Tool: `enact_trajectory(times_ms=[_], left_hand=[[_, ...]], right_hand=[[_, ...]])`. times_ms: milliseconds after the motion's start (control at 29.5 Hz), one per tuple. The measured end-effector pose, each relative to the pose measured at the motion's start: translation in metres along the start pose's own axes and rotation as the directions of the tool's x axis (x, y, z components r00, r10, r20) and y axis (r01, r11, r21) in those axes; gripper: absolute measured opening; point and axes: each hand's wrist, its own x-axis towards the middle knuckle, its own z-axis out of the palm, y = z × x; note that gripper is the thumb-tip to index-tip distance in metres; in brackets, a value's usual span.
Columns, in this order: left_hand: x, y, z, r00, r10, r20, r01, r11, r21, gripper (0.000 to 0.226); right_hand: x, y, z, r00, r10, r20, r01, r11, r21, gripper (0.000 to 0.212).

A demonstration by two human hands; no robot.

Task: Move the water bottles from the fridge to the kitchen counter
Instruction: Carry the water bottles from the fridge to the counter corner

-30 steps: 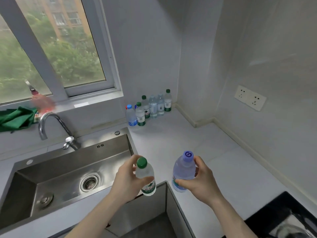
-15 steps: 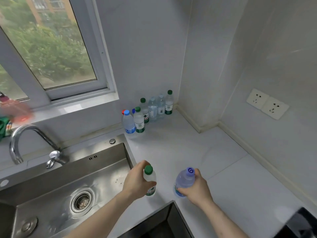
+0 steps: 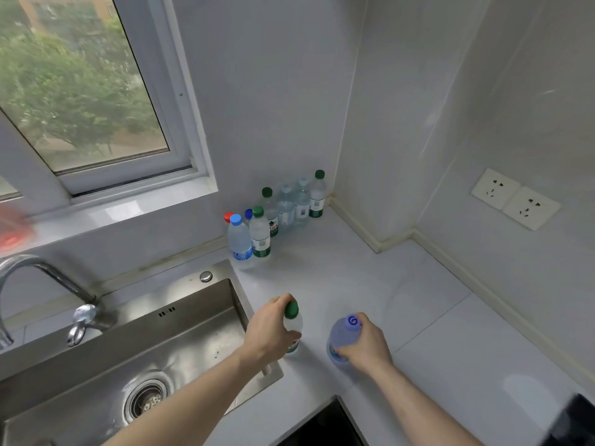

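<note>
Bottles upright in both our hands, low over the bench point(image 3: 370, 284): left hand point(image 3: 270, 333) fingers clamped on green-capped bottle point(image 3: 292, 326), right hand point(image 3: 363, 346) on blue-capped bottle point(image 3: 343, 336). Earlier cluster point(image 3: 273, 217) stands far, nearer the left.

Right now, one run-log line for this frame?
left hand: grips green-cap bottle | right hand: grips blue-cap bottle | both over counter | bottle group at wall

Blurred red object point(image 3: 13, 233), perhaps edge-cropped
</note>
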Motion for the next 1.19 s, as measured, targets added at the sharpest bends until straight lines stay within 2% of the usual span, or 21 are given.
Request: enact_trajectory(times_ms=[136,237,508,847,1050,1186], left_hand=[[0.026,-0.001,-0.004,1.0,0.013,-0.007,-0.013,1.0,-0.006,0.05],[0.046,-0.001,-0.005,1.0,0.015,-0.012,-0.015,1.0,0.002,0.052],[0.113,0.007,-0.014,1.0,0.001,-0.029,-0.001,1.0,0.011,0.054],[0.206,0.009,-0.029,0.998,-0.041,-0.057,0.043,0.998,0.037,0.054],[0.25,0.013,-0.048,0.998,-0.027,-0.049,0.039,0.963,0.267,0.055],[0.272,0.011,-0.06,0.999,0.038,-0.018,-0.024,0.872,0.488,0.057]], right_hand=[[0.027,-0.024,-0.005,0.999,-0.052,0.011,0.053,0.994,-0.096,0.054],[0.042,-0.038,-0.008,0.995,-0.099,0.015,0.1,0.987,-0.129,0.042],[0.091,-0.057,-0.007,0.994,-0.108,-0.034,0.106,0.992,-0.067,0.051],[0.161,-0.092,-0.002,0.992,-0.11,-0.067,0.105,0.991,-0.08,0.045],[0.19,-0.105,0.005,0.991,-0.113,-0.078,0.11,0.993,-0.034,0.048],[0.21,-0.115,0.008,0.99,-0.113,-0.08,0.112,0.994,-0.02,0.047]])
